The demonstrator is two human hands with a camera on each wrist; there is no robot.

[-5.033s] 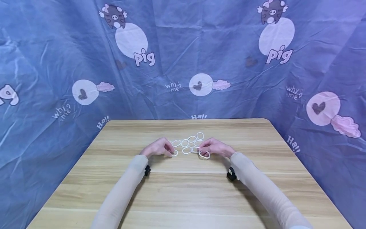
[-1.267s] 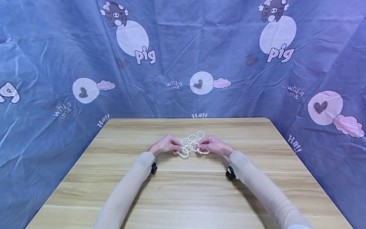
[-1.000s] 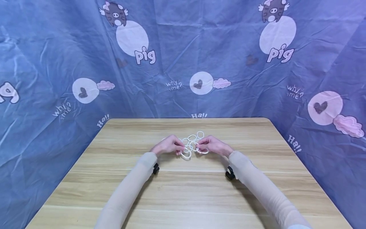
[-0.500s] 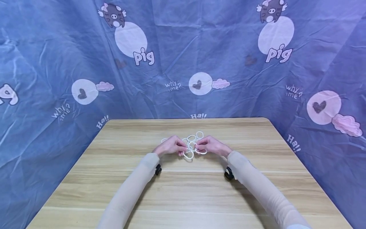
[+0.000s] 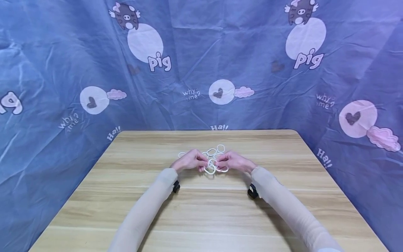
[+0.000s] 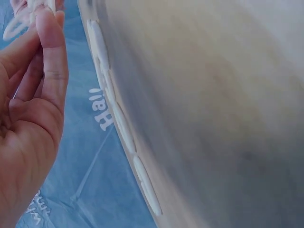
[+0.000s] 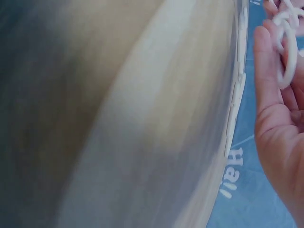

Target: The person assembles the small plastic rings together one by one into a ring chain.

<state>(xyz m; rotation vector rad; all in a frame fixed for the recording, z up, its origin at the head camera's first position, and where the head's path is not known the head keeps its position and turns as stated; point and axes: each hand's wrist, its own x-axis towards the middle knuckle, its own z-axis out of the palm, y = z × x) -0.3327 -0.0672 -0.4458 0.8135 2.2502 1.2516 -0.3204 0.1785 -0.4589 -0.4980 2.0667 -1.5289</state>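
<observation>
Near the far middle of the table, my left hand (image 5: pixel 190 161) pinches a white oval chain link (image 5: pixel 209 174) between thumb and fingers. Facing it, my right hand (image 5: pixel 233 161) pinches another white link (image 7: pixel 288 71), which hangs down along the fingers in the right wrist view. A third link (image 5: pixel 212 160) shows between the fingertips and overlaps both in the head view. The fingertips of the two hands are close together. In the left wrist view, the thumb (image 6: pixel 50 33) presses at the white links, partly out of frame.
Several more white links lie on the wooden table (image 5: pixel 201 217) behind the hands, among them one oval (image 5: pixel 211 149) and a farther one (image 5: pixel 221 145). Another link (image 5: pixel 181 153) peeks out behind my left hand. A blue printed cloth (image 5: pixel 189 112) hangs beyond the table's far edge.
Five seconds ago my left hand was at a link lying farther left. It has since lifted that link and carried it right, up to the links at my right hand, which has barely moved.
</observation>
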